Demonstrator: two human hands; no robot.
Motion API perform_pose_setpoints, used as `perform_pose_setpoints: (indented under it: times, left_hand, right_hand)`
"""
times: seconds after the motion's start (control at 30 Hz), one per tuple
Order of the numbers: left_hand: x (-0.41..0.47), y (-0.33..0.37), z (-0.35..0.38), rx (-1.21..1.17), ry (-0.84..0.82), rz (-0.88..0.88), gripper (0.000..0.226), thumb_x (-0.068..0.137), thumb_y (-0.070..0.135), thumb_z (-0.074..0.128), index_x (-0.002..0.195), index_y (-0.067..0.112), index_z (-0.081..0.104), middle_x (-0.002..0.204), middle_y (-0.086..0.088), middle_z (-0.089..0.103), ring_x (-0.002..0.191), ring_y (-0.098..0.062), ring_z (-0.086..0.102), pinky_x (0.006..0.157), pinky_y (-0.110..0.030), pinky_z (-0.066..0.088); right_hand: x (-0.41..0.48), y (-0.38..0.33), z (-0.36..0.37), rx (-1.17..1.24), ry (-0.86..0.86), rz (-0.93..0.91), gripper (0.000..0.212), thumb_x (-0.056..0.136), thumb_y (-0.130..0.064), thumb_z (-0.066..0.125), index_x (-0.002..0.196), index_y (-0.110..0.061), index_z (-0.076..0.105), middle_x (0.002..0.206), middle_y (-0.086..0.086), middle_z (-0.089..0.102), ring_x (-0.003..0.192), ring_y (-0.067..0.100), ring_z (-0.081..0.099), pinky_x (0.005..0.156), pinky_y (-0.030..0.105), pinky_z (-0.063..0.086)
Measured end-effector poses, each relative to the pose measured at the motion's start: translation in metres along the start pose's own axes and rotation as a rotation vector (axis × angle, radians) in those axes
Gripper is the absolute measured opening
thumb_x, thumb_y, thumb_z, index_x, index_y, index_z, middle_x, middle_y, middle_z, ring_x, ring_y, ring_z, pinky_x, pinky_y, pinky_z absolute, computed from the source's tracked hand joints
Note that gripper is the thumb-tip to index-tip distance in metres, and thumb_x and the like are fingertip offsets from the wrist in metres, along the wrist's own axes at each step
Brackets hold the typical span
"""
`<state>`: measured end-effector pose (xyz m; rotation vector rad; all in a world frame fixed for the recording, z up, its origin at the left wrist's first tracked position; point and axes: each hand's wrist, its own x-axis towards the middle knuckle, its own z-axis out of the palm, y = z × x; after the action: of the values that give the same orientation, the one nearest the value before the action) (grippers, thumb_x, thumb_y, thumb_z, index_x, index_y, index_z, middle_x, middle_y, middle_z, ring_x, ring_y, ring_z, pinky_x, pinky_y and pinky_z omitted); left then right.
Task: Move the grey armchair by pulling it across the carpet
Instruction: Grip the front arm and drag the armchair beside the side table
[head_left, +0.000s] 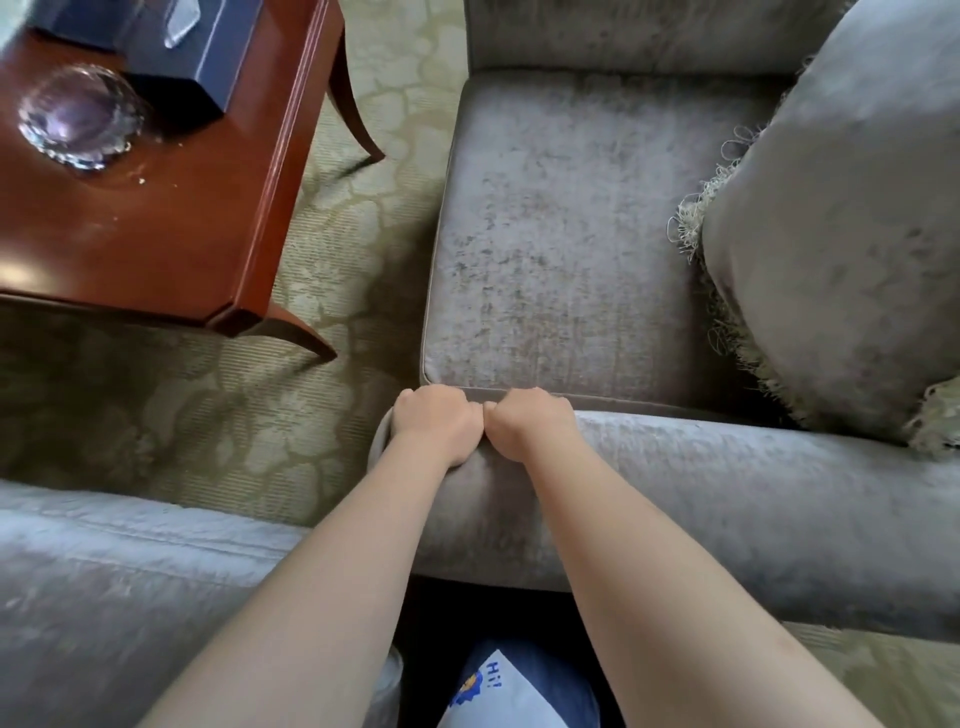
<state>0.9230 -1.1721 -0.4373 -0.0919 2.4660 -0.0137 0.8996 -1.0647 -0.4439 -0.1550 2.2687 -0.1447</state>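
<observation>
Pale green carpet (332, 244) with a woven floral pattern covers the floor, and the grey armchair (561, 234) stands on it through the centre and right of the frame, its seat cushion facing up and a fringed grey throw pillow (841, 234) leaning at the right edge. Both hands sit side by side, knuckles touching, on the front end of the near armrest (727, 478). The left hand (436, 423) and the right hand (530, 426) each curl their fingers over the roll and down into the gap beside the seat, so both grip the upholstery firmly. This looks like the hold before or early in the pull. The next move probably calls for a steady backward draw with the arms kept straight, since carpet pile will resist the chair's feet. At upper left, well apart from the chair, a reddish wooden side table (156, 223) carries a cut-glass dish (78, 117) and a dark blue box (192, 57). Another grey upholstered piece (130, 571) fills the lower left, close enough to limit the pulling room.
</observation>
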Motion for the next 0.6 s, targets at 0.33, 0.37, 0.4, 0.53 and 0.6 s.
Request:
perform_pose_setpoints:
  times: [0.33,0.37,0.4,0.53,0.6]
  left_hand:
    - [0.016,0.028,-0.012,-0.057,-0.169,-0.155,0.055,0.095,0.047,0.022,0.128,0.014,0.052,0.133,-0.014,0.047,0.123,-0.032,0.043,0.1,-0.043,0.03]
    - [0.018,0.044,-0.014,-0.057,-0.177,-0.128,0.056,0.095,0.049,0.023,0.129,0.014,0.051,0.134,-0.013,0.047,0.124,-0.032,0.042,0.101,-0.043,0.029]
    - [0.02,0.063,-0.016,-0.064,-0.174,-0.08,0.056,0.095,0.049,0.024,0.128,0.013,0.051,0.134,-0.013,0.047,0.125,-0.032,0.042,0.101,-0.043,0.03]
    - [0.024,0.166,-0.026,-0.108,-0.149,0.107,0.05,0.095,0.044,0.029,0.125,0.011,0.053,0.132,-0.014,0.049,0.123,-0.032,0.044,0.098,-0.041,0.034]
    - [0.027,0.226,-0.029,-0.131,-0.169,0.168,0.047,0.096,0.038,0.028,0.125,0.01,0.053,0.132,-0.015,0.048,0.123,-0.033,0.044,0.097,-0.041,0.035]
  right_hand:
    - [0.002,0.038,-0.019,0.252,-0.041,-0.175,0.042,0.096,-0.034,0.032,0.111,-0.009,0.062,0.122,0.015,0.059,0.113,0.031,0.053,0.091,0.035,0.039]
    - [0.002,0.055,-0.021,0.262,-0.021,-0.178,0.039,0.095,-0.032,0.034,0.109,-0.009,0.063,0.12,0.015,0.06,0.112,0.031,0.054,0.088,0.034,0.041]
    - [0.002,0.076,-0.024,0.251,0.003,-0.173,0.037,0.094,-0.031,0.037,0.106,-0.008,0.063,0.118,0.015,0.061,0.11,0.031,0.054,0.085,0.033,0.043]
    - [-0.013,0.18,-0.029,0.176,0.119,-0.118,0.038,0.094,-0.034,0.039,0.106,-0.009,0.064,0.114,0.015,0.061,0.108,0.032,0.055,0.082,0.033,0.043]
    - [-0.025,0.236,-0.031,0.177,0.178,-0.094,0.034,0.095,-0.031,0.039,0.101,-0.01,0.064,0.109,0.014,0.059,0.104,0.032,0.055,0.077,0.034,0.042]
